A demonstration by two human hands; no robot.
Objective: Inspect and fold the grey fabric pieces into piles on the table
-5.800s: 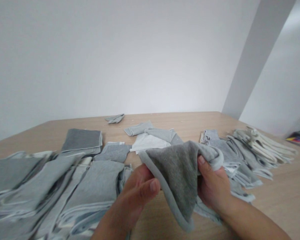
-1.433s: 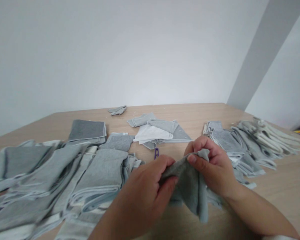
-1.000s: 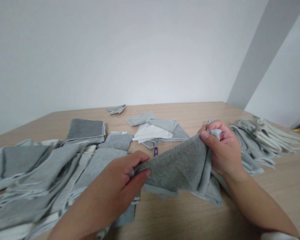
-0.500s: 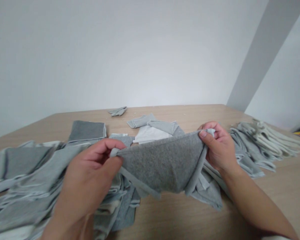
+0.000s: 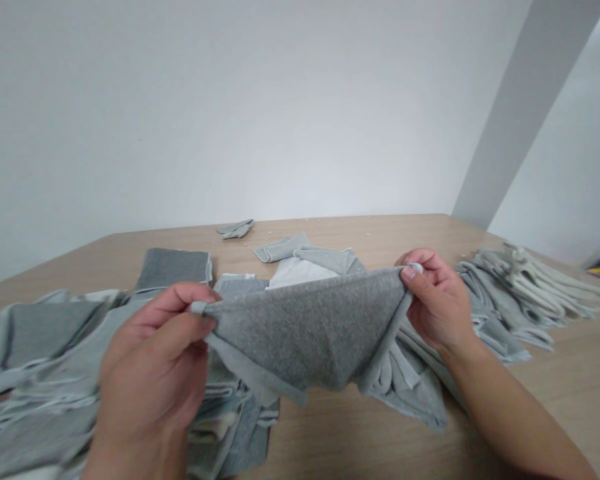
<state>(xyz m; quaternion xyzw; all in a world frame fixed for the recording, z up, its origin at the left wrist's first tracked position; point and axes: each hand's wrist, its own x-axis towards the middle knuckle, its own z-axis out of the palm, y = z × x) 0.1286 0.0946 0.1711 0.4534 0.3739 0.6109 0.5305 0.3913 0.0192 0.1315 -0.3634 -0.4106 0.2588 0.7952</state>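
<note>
A piece of grey knit fabric [image 5: 310, 327] hangs stretched between my hands above the table, its top edge nearly straight and its lower edge drooping. My left hand [image 5: 160, 353] pinches the fabric's upper left corner between thumb and fingers. At the upper right corner, my right hand [image 5: 437, 297] is closed on the edge with the thumb on top. The fabric's sides fold back under it. Behind and below its right part lie more loose grey fabric pieces [image 5: 415, 387], partly hidden.
Stacks of grey fabric pieces [image 5: 55, 327] spread over the left of the wooden table [image 5: 320, 440]. A darker folded piece [image 5: 174, 267] lies behind them. Further back are light pieces [image 5: 305, 260] and a small scrap [image 5: 235, 229]. On the right sits a row of folded fabric [image 5: 530, 287].
My left hand has moved left, drawing the fabric's top edge wider. My right hand stays nearly in place, still holding its corner.
</note>
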